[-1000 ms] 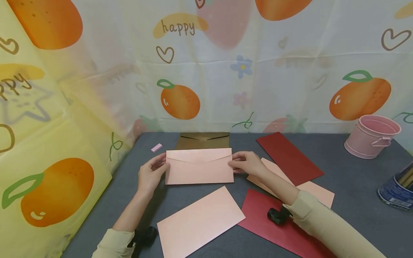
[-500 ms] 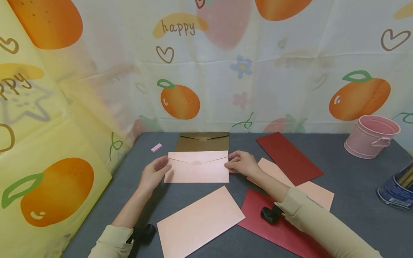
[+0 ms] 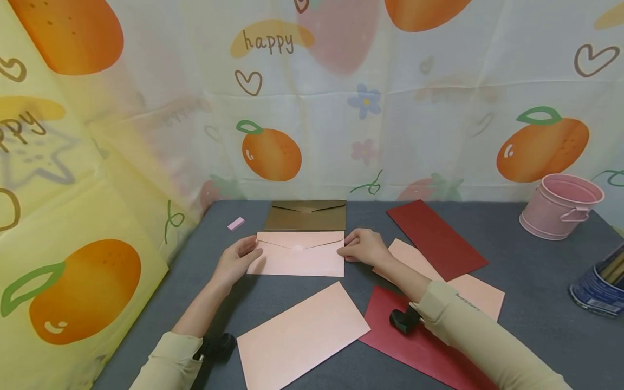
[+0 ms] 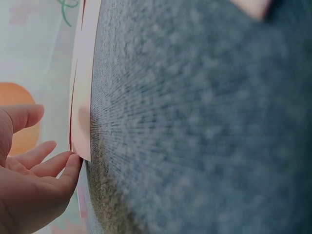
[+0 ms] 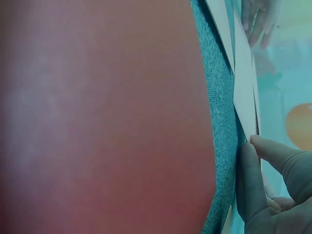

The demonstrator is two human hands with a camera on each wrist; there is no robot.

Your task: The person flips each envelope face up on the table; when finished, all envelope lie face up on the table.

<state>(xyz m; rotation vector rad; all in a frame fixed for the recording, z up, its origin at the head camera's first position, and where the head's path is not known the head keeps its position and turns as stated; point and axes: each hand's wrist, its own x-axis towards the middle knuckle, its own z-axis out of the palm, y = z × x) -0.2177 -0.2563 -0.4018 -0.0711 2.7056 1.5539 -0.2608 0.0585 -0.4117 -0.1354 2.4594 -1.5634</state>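
A pale pink envelope (image 3: 298,262), flap side up, lies just in front of a gold-brown envelope (image 3: 304,219) at the back of the table. My left hand (image 3: 236,264) is at its left edge; in the left wrist view the fingertips (image 4: 73,161) touch the edge while the thumb (image 4: 27,116) stands apart. With thumb and forefinger my right hand (image 3: 365,247) pinches the opposite edge, as the right wrist view shows at the envelope corner (image 5: 246,105). Another pink envelope (image 3: 303,336), plain side up, lies nearer the front.
To the right lie a dark red envelope (image 3: 434,238), a partly covered pink envelope (image 3: 480,292) and a red envelope (image 3: 385,319) under the right forearm. A pink bucket (image 3: 558,211) and a blue tin (image 3: 597,292) stand farther right. A small pink block (image 3: 236,223) lies back left.
The pink envelope has come down flat onto the table, showing more of the gold-brown one behind. My right hand moved slightly left with it; the left thumb has come off its face.
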